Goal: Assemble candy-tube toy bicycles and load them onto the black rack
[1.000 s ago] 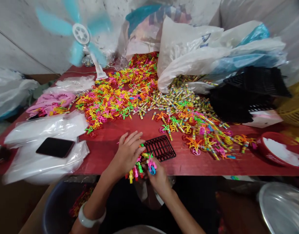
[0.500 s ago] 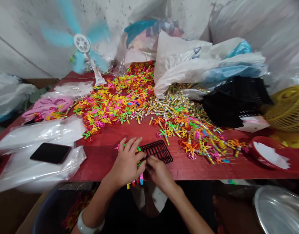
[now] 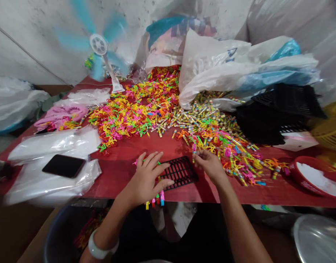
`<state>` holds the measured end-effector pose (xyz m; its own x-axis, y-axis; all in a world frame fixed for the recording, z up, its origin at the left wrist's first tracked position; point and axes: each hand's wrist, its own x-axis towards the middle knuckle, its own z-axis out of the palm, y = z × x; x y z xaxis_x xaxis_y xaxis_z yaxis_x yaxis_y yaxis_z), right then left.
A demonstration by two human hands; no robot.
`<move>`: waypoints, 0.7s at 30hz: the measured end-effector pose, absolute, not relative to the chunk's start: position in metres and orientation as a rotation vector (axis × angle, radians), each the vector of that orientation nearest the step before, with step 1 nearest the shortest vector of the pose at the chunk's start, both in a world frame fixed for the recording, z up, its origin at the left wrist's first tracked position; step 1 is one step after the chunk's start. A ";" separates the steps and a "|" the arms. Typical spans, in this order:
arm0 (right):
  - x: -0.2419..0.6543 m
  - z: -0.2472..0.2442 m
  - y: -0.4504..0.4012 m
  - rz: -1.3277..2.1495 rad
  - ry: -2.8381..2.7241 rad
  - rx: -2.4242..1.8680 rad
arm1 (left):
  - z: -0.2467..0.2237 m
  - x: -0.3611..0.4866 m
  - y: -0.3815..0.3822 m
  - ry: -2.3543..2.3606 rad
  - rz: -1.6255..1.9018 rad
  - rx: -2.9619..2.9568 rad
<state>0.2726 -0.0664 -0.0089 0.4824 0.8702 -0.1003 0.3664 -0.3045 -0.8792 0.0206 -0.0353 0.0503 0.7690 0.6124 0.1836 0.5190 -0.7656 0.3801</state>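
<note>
Shown: one left hand [image 3: 146,179]; one right hand [image 3: 211,166]; one black grid [image 3: 181,171] near them; one phone [image 3: 64,166]; one bracelet [image 3: 98,250]; one blue-bladed fan [image 3: 99,44]; colourful plastic pieces [image 3: 113,120] and patterned tubes [image 3: 208,109], too many to count

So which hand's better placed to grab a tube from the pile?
Probably the right hand: it's beside the patterned tubes, while the left hand is spread over the left end of the black slotted tray.

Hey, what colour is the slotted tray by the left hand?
Black. The slotted tray shows best in the head view, partly hidden by the left hand.
</note>
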 end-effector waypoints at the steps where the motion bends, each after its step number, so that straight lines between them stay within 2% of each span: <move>1: 0.269 -0.008 -0.073 0.852 -0.990 -1.765 | 0.051 0.021 -0.033 0.892 0.447 2.619; 6: 0.238 -0.007 -0.093 1.175 -0.819 -1.397 | 0.053 0.034 -0.017 0.995 0.543 2.513; 9: 0.228 -0.007 -0.089 1.148 -0.799 -1.357 | 0.055 0.048 -0.011 0.981 0.504 2.483; 13: 0.236 -0.004 -0.080 0.950 -0.667 -1.377 | 0.058 0.060 -0.009 0.947 0.441 2.476; 21: 0.202 -0.014 -0.100 1.103 -1.077 -1.369 | 0.055 0.049 -0.006 0.919 0.436 2.472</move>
